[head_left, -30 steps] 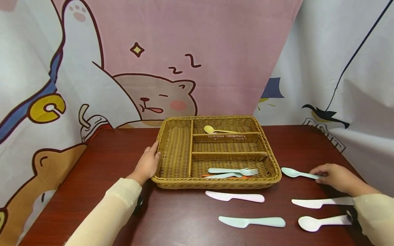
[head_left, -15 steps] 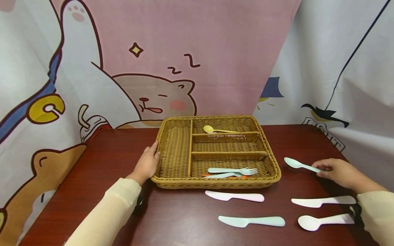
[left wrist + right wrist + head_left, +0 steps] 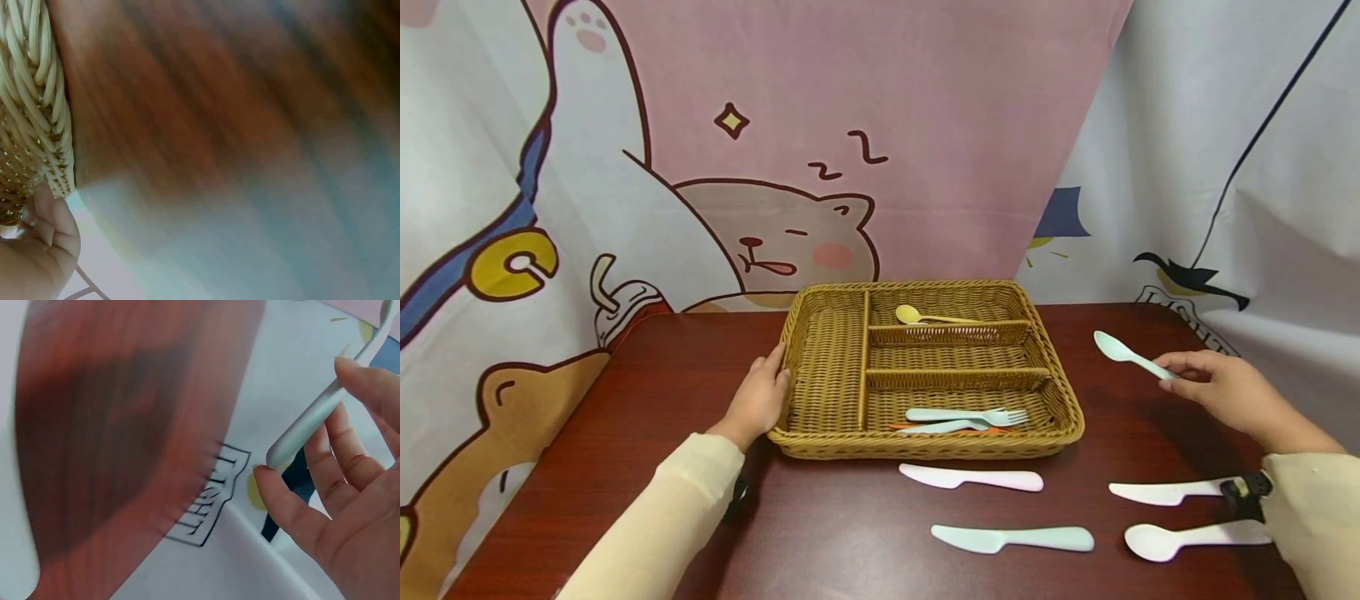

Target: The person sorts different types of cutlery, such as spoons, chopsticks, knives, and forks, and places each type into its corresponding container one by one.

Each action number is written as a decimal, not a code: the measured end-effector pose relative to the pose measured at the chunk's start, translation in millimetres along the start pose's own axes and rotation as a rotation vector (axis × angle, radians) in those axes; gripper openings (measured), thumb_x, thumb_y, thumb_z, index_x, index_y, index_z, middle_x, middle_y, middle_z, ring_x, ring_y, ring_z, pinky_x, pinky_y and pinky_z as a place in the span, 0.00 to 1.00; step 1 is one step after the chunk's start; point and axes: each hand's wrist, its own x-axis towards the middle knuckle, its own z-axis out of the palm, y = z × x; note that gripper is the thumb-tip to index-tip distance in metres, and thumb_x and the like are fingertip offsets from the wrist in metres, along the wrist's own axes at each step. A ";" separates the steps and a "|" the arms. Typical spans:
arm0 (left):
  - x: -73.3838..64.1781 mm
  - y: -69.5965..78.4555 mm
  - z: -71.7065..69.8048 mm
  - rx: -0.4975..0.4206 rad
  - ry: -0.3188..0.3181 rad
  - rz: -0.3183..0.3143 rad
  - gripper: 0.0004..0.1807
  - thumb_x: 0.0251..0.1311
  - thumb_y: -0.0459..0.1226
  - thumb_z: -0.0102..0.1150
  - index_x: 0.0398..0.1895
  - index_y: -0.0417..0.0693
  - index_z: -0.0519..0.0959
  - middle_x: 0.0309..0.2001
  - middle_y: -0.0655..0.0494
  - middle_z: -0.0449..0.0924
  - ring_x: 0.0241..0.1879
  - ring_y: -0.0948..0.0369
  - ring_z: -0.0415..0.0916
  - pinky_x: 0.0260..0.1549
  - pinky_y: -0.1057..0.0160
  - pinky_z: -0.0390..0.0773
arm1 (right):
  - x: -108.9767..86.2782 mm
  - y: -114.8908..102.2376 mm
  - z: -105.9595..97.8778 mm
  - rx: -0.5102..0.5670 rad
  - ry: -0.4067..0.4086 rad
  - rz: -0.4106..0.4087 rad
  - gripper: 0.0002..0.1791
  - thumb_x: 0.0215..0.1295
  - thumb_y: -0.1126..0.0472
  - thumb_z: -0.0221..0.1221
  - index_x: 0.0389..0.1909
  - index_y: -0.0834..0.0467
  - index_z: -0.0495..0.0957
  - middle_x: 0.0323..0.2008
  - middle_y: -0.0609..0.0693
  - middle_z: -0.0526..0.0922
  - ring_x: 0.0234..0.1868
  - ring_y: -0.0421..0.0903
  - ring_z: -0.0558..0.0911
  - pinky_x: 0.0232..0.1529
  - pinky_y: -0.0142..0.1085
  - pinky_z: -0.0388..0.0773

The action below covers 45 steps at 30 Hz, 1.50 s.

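Now the mint spoon (image 3: pixel 1124 352) is in the air, to the right of the basket (image 3: pixel 925 445) and apart from it, its bowl directed toward the basket. My right hand (image 3: pixel 1232 390) has closed just enough to pinch the handle, with one fingertip at its end. Because much of the spoon stands free beyond this pinch, I think it could turn or tip down; carried too low, the bowl may knock the basket's right rim. The fingers of my left hand (image 3: pixel 756 400) lie loosely extended against the basket's left side; whether they press, I cannot tell. Pushing carelessly there could slide the basket. Also, my right sleeve (image 3: pixel 1311 517) is near the white knife (image 3: pixel 1157 494) and the white spoon (image 3: pixel 1157 542), so a lowered arm could drag them.
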 end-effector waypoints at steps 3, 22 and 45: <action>-0.4 0.0 0.1 -0.004 -0.004 -0.002 0.30 0.77 0.39 0.35 0.77 0.43 0.45 0.64 0.33 0.60 0.64 0.40 0.62 0.62 0.42 0.63 | 5.8 -8.9 -2.0 0.002 0.014 0.010 0.11 0.54 0.69 0.68 0.40 0.62 0.82 0.27 0.36 0.79 0.30 0.24 0.69 0.27 0.24 0.65; 1.5 -2.0 1.9 -0.013 0.000 -0.003 0.31 0.77 0.41 0.35 0.78 0.45 0.44 0.64 0.34 0.60 0.63 0.41 0.64 0.61 0.42 0.64 | 52.4 -73.7 15.2 0.003 0.031 -0.042 0.13 0.60 0.65 0.66 0.46 0.60 0.83 0.37 0.56 0.81 0.36 0.39 0.72 0.35 0.32 0.67; 0.7 -1.6 0.4 -0.024 -0.010 -0.003 0.31 0.77 0.41 0.35 0.78 0.46 0.44 0.64 0.34 0.59 0.62 0.42 0.65 0.59 0.43 0.65 | 108.1 -122.8 42.3 0.124 -0.114 -0.024 0.17 0.67 0.67 0.59 0.55 0.65 0.78 0.49 0.65 0.76 0.50 0.60 0.74 0.49 0.56 0.71</action>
